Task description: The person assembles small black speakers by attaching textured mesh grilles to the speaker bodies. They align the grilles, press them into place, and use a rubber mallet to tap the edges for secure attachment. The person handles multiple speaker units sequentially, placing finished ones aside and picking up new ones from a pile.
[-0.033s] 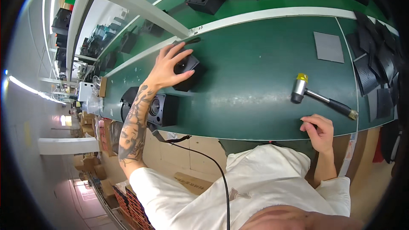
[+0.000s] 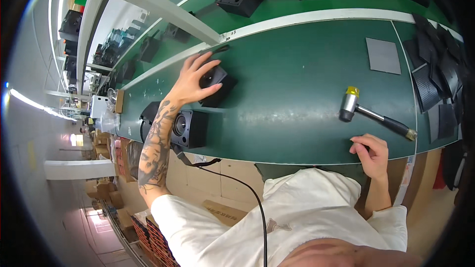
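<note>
Currently, my head view shows the left hand (image 2: 190,83) spread over a black speaker box (image 2: 222,92) at the left of the green worktop (image 2: 287,79); I cannot tell whether its fingers grip. The right hand (image 2: 373,155), fingers curled inward, sits by the near edge, close to a mallet (image 2: 376,115).

No wording can be read; dark characters (image 2: 226,214) on the flat brown cardboard (image 2: 217,208) on the floor (image 2: 198,188) are too small to make out; a brownish printed mark (image 2: 278,226) stands on the white shirt (image 2: 316,205).
</note>
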Available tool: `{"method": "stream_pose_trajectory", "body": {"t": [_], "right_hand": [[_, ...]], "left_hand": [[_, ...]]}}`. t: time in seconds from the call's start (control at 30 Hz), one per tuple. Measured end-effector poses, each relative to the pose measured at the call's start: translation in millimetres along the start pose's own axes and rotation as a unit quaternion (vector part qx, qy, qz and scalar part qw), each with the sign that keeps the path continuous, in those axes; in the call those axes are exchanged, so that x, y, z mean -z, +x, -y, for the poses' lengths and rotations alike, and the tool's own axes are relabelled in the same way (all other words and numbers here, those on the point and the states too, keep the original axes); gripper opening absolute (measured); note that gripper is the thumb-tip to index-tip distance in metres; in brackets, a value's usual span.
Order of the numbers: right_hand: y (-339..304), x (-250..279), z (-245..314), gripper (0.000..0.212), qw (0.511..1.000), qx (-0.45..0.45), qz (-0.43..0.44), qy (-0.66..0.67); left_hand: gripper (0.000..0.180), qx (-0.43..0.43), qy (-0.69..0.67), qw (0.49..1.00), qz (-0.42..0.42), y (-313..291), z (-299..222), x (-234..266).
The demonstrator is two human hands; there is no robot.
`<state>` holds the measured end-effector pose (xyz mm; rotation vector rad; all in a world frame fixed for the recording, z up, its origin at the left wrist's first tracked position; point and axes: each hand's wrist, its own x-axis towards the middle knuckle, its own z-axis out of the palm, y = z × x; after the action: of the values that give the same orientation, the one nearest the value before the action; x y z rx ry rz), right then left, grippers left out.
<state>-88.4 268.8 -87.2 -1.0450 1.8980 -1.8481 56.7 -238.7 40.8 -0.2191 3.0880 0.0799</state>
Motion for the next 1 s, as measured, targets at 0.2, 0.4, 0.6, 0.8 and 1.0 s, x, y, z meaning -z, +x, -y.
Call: {"method": "stream_pose_trajectory", "body": {"t": [0.2,0.4,0.6,0.8,1.0], "right_hand": [[-2.4,-1.3,1.0,0.016,1.0,-0.017,-0.024,-0.01],[1.9,3.5,5.4,0.018,0.999,-0.04,-0.013,-0.018],[15.0,16.7,12.9,0.024,0.996,-0.034,0.048,0.06],[4.9,7.7,5.7,0.025,0.995,-0.007,-0.027,0.091],[5.3,4.5,8.2,0.023,0.997,0.009,-0.019,0.074]], "left_hand": [[0.063,-0.023,-0.045,0.997,-0.059,17.0,48.9,9.6],[0.07,-0.052,-0.087,0.976,-0.194,230.5,36.3,7.0],[0.099,0.025,-0.122,0.992,0.007,327.1,72.4,-24.0],[0.08,-0.008,0.054,0.997,0.052,325.5,9.4,9.7],[0.083,-0.121,-0.035,0.988,-0.093,225.9,-8.1,30.9]]}}
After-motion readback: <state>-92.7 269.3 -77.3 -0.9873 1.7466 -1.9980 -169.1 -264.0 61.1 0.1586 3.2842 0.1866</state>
